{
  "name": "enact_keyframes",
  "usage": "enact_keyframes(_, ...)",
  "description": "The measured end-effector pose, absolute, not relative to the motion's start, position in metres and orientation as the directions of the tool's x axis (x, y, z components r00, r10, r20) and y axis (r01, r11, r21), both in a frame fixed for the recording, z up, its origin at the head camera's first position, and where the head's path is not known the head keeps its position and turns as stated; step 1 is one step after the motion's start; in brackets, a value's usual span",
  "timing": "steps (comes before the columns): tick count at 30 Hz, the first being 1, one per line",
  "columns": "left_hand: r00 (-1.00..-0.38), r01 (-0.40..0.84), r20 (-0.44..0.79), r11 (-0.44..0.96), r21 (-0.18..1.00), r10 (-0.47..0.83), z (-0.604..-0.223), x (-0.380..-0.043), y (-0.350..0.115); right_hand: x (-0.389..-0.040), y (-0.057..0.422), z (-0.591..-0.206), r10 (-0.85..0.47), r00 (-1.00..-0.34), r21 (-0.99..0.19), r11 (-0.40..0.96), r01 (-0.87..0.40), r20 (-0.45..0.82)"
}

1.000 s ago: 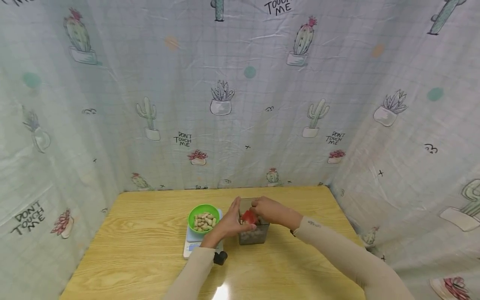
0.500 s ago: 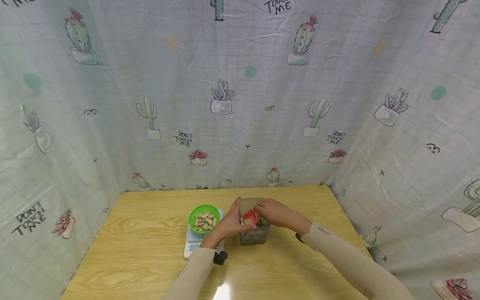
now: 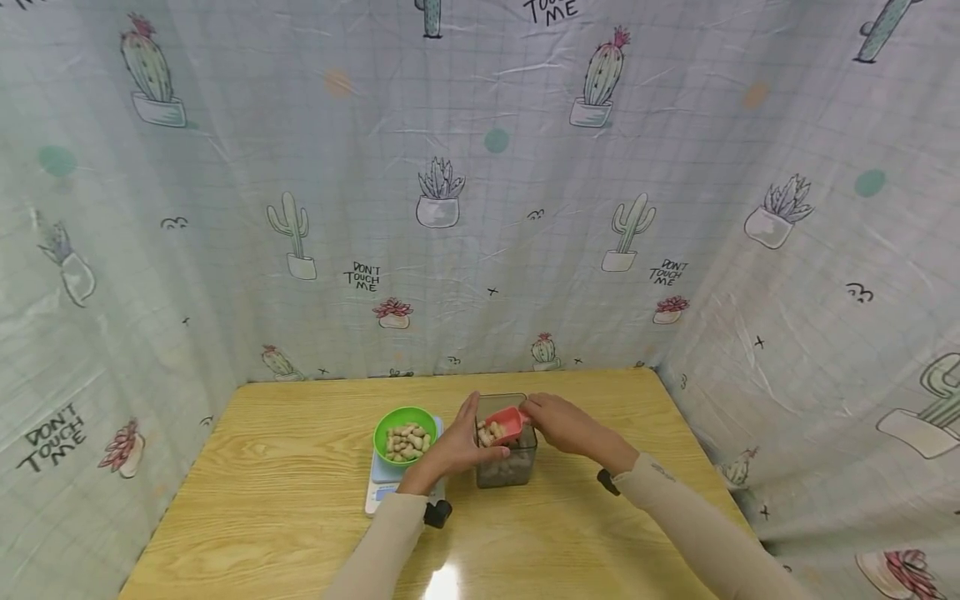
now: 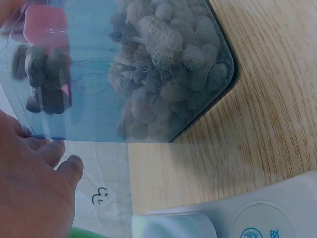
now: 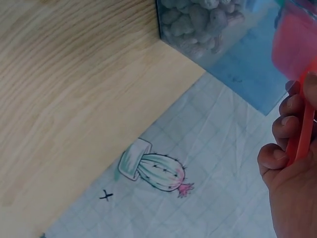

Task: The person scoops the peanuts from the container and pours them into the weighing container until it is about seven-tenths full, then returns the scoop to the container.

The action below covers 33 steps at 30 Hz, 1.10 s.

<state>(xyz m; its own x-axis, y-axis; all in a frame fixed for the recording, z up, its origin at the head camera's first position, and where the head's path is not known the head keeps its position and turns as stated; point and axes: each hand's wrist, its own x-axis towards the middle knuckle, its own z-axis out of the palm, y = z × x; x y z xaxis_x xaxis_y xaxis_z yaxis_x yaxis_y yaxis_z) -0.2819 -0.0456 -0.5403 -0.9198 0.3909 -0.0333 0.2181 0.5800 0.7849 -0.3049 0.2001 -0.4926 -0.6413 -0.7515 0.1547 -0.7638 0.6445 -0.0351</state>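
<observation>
In the head view, a see-through dark plastic container (image 3: pixel 504 472) with unshelled peanuts in its lower part stands on the table. My left hand (image 3: pixel 456 446) grips its near left corner, thumb across the front and fingers along the left side. By its handle, my right hand (image 3: pixel 561 423) holds a red scoop (image 3: pixel 510 422) at the top of the container. Peanuts (image 3: pixel 491 433) lie in the scoop, which tilts toward the left. The right wrist view shows the fingers (image 5: pixel 286 127) curled round the red handle (image 5: pixel 300 136).
Left of the container, a green bowl (image 3: pixel 381 433) of peanuts sits on a white kitchen scale (image 3: pixel 375 500). The wooden table (image 3: pixel 285 483) ends at a cactus-print curtain (image 3: pixel 480 292) behind and at the sides.
My right hand has drawn back to the right and lifted the scoop from among the peanuts to the container's top; peanuts now show in it. The left hand stays put.
</observation>
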Motion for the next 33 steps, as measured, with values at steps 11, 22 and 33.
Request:
enact_keyframes(11, -0.920, 0.223, -0.035, 0.596, 0.771, 0.389, -0.542, -0.283, -0.046, -0.305, 0.213, -0.503, -0.661, -0.718, -0.214, 0.685, -0.696, 0.217)
enact_keyframes(22, -0.919, 0.227, -0.033, 0.595, 0.771, 0.393, -0.539, -0.280, -0.047, -0.301, 0.221, -0.500, -0.597, -0.724, -0.225, 0.696, -0.682, 0.346)
enact_keyframes(33, -0.918, 0.295, 0.030, 0.630, 0.719, 0.396, -0.520, -0.275, -0.056, -0.301, 0.224, -0.478, -0.602, -0.687, -0.175, 0.687, -0.705, 0.407)
